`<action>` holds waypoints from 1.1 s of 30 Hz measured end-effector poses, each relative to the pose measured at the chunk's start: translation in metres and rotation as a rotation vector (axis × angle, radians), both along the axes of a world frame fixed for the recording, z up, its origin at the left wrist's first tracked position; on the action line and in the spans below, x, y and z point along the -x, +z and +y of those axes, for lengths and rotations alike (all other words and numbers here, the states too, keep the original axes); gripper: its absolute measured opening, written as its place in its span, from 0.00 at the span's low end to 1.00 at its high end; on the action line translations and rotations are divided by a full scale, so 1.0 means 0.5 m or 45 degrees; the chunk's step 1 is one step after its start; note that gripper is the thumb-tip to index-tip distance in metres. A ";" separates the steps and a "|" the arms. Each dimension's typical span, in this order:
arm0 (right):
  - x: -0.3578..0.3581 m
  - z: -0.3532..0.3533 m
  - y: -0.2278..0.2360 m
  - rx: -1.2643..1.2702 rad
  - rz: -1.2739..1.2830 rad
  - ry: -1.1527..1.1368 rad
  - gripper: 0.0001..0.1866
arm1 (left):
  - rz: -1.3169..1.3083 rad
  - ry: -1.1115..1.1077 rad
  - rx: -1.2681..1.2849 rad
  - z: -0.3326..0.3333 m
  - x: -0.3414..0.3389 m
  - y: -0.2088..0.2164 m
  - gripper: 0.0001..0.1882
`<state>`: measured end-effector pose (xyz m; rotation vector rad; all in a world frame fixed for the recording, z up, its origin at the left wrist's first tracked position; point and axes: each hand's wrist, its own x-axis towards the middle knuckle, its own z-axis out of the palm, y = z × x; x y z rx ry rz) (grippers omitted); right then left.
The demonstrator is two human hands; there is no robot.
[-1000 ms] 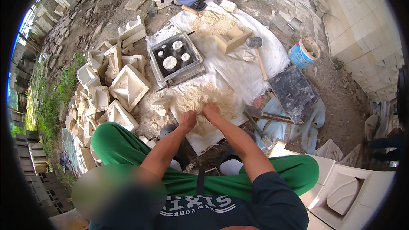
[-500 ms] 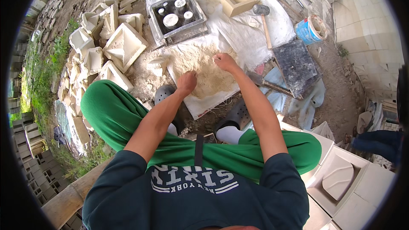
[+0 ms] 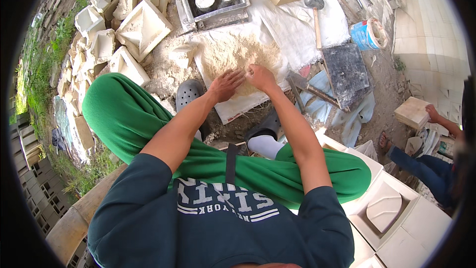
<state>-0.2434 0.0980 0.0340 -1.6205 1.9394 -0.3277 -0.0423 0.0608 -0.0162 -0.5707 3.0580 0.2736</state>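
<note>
Between my feet, a heap of pale sandy powder lies on a white sheet. My left hand is low over the near side of the heap, fingers stretched out and held flat, with nothing seen in it. Close beside its fingertips is my right hand, its fingers curled closed; what they hold, if anything, is hidden. Beyond the heap stands a dark metal box mould with several round, white-topped posts inside.
Pale broken blocks pile up at the left. On the right are a mallet, a blue-and-white bucket and a dark slab. At far right another person's hand holds a pale block. Hollow blocks stand beside me.
My hands have come together over the near side of the heap, and the left fingers have straightened. At far right, the other person has come further into view with a pale block.
</note>
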 end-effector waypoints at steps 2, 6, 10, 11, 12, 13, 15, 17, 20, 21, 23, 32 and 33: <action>-0.032 0.028 -0.009 0.005 0.000 0.049 0.11 | -0.019 -0.013 0.034 -0.016 -0.012 -0.010 0.30; -0.048 0.063 -0.052 0.111 -0.238 0.072 0.10 | -0.033 0.010 0.114 -0.055 0.003 0.006 0.31; -0.006 0.094 -0.060 0.228 -0.190 -0.104 0.13 | -0.181 0.267 0.165 -0.069 0.015 0.020 0.30; 0.017 0.094 -0.042 0.248 -0.113 -0.193 0.13 | -0.093 0.294 0.091 -0.074 0.005 0.016 0.30; 0.035 0.085 -0.007 0.088 -0.001 -0.253 0.14 | -0.012 0.331 0.017 -0.076 -0.015 0.010 0.29; 0.062 0.080 0.029 -0.075 0.119 -0.321 0.15 | 0.153 0.302 0.083 -0.071 -0.031 0.006 0.23; 0.136 0.102 0.058 -0.112 0.290 -0.457 0.17 | 0.082 0.242 -0.060 -0.054 -0.031 0.020 0.19; 0.196 0.145 0.056 -0.023 0.332 -0.590 0.18 | 0.118 0.129 -0.148 -0.033 -0.023 0.022 0.09; 0.244 0.201 0.043 0.005 0.354 -0.693 0.21 | 0.203 0.076 -0.325 0.001 -0.010 0.018 0.08; 0.247 0.215 0.037 -0.062 0.328 -0.668 0.23 | 0.205 0.078 -0.324 0.006 -0.010 0.011 0.08; 0.241 0.253 0.013 -0.070 0.356 -0.604 0.24 | 0.059 0.057 -0.400 0.015 -0.005 -0.006 0.07; 0.311 0.290 -0.043 -0.103 0.481 -0.893 0.29 | 0.098 0.138 -0.410 0.042 0.013 -0.009 0.07; 0.308 0.288 -0.040 -0.058 0.354 -0.826 0.28 | 0.086 0.145 -0.411 0.041 0.002 -0.018 0.07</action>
